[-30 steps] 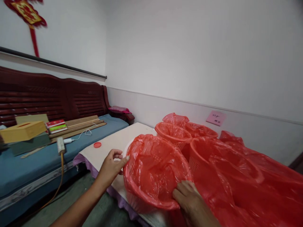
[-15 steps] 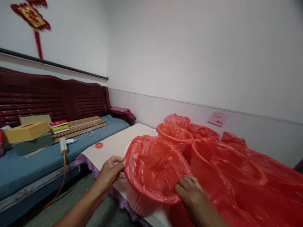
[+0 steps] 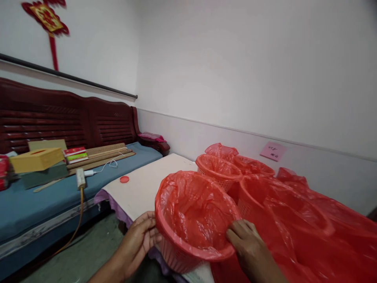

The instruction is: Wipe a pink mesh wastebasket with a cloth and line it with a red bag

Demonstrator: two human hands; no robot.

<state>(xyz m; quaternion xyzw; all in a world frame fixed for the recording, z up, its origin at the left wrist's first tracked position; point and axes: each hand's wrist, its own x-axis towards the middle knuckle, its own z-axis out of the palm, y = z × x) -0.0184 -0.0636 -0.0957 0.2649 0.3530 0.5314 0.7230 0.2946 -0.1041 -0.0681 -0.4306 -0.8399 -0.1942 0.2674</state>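
A pinkish-red plastic wastebasket (image 3: 179,255) with slotted sides stands tilted toward me at the table's front edge. Lining it is a thin red plastic bag (image 3: 197,212), folded over the rim all round. My right hand (image 3: 250,243) has its fingers curled over the rim at the right, gripping basket and bag edge together. At the left, my left hand (image 3: 140,237) is against the basket's outer side just below the rim, fingers apart and partly stretched out. Whether its fingertips press on the wall is hard to see.
Several more bag-lined red baskets (image 3: 219,167) crowd the right side, loose red film (image 3: 330,251) spreading over them. A red plastic disc (image 3: 124,179) lies on the cream-topped table (image 3: 147,177). Left stands a wooden bench (image 3: 112,122) with a yellow tissue box (image 3: 39,160) and power strip (image 3: 80,179).
My left hand has slid down from the rim to the basket's side, its fingers loosening. My right hand has shifted slightly right along the rim, and the bag lies more settled inside.
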